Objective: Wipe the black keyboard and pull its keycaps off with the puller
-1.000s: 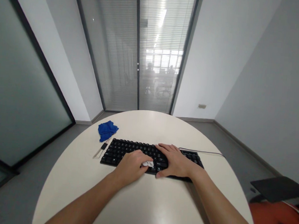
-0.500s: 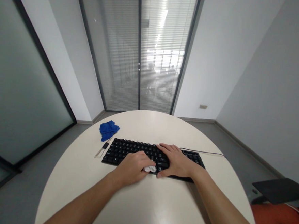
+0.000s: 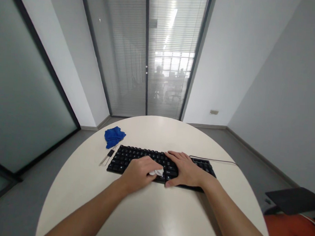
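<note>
A black keyboard point(image 3: 136, 153) lies across the round table. Over its middle keys is my left hand point(image 3: 139, 172), its fingers closed on a crumpled white tissue point(image 3: 157, 172) that pokes out by the thumb. My right hand point(image 3: 184, 170) rests flat across the keyboard right of the tissue, fingers spread. Its fingertips reach the keyboard's far edge and its thumb lies at the near edge. The keys beneath both palms are hidden.
A blue cloth point(image 3: 114, 136) lies left of the keyboard's far corner. Near it is a thin tool with a black middle part point(image 3: 110, 153). A cable point(image 3: 216, 160) runs off to the right. The pale table point(image 3: 157, 127) curves around; an orange chair point(image 3: 284, 231) stands at the right.
My left hand has shifted slightly left and away from me over the keys, with the tissue in it. The right hand and the keyboard look unmoved.
</note>
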Demonstrator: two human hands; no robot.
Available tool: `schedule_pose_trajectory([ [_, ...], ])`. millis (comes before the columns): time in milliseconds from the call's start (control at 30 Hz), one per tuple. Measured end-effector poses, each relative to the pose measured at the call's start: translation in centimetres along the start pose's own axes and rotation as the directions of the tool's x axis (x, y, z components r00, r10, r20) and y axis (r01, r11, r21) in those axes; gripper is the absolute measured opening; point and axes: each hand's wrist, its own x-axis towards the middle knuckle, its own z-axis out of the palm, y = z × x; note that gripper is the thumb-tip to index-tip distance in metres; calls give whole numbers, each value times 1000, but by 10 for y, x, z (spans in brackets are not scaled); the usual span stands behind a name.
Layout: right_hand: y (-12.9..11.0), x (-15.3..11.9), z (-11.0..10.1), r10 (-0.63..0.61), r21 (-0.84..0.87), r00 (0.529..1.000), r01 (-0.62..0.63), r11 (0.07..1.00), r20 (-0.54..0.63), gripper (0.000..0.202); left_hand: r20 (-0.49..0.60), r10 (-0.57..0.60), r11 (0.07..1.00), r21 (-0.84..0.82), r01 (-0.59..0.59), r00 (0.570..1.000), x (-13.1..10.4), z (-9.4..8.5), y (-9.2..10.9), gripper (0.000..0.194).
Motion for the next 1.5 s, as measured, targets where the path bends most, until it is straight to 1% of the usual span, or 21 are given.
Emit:
schedule_pose_trajectory([
  [67, 0, 0, -1, 5, 6, 1000, -5, 1000, 11, 120, -117, -132, 987, 75, 141, 984, 1, -3, -9, 30],
  [133, -1, 0, -1, 4, 12, 1000, -5, 1000, 18, 122, -174, -248, 948, 161, 275, 953, 2, -5, -18, 32],
  [200, -1, 0, -2, 2, 13, 1000, -3, 1000, 19, 122, -179, -335, 904, 215, 369, 925, 3, -4, -24, 33],
  [300, -3, 0, -3, 11, 1, 1000, -11, 1000, 27, 122, -132, -397, 887, 199, 417, 908, 6, -1, -26, 33],
  [400, -5, 1, -4, 18, -12, 999, -18, 1000, 36, 124, -88, -406, 893, 172, 415, 910, 10, -1, -23, 31],
  [500, -5, 1, -4, 21, -13, 999, -20, 1000, 36, 124, -66, -403, 894, 184, 408, 913, 12, -4, -18, 28],
  [767, -4, 1, -3, 21, 13, 999, -22, 1000, 33, 125, 1, -382, 862, 361, 356, 924, 15, -9, -4, 29],
  [900, -3, 0, -3, 15, 8, 1000, -15, 1000, 25, 123, 30, -347, 857, 415, 304, 937, 15, -10, -1, 29],
  [1033, -2, 0, -1, 12, 0, 1000, -12, 1000, 23, 119, 47, -335, 851, 444, 281, 941, 13, -9, 1, 27],
  [1200, -2, 0, -1, 20, 2, 999, -20, 1000, 27, 121, 60, -325, 861, 431, 269, 944, 11, -9, -1, 27],
  [1367, -2, 0, -1, 9, 21, 1000, -9, 1000, 18, 121, 83, -232, 919, 345, 191, 969, 7, -11, -8, 27],
  [1500, -2, 1, -1, 12, 19, 1000, -12, 1000, 23, 122, 70, -205, 934, 313, 174, 976, 6, -13, -11, 26],
])
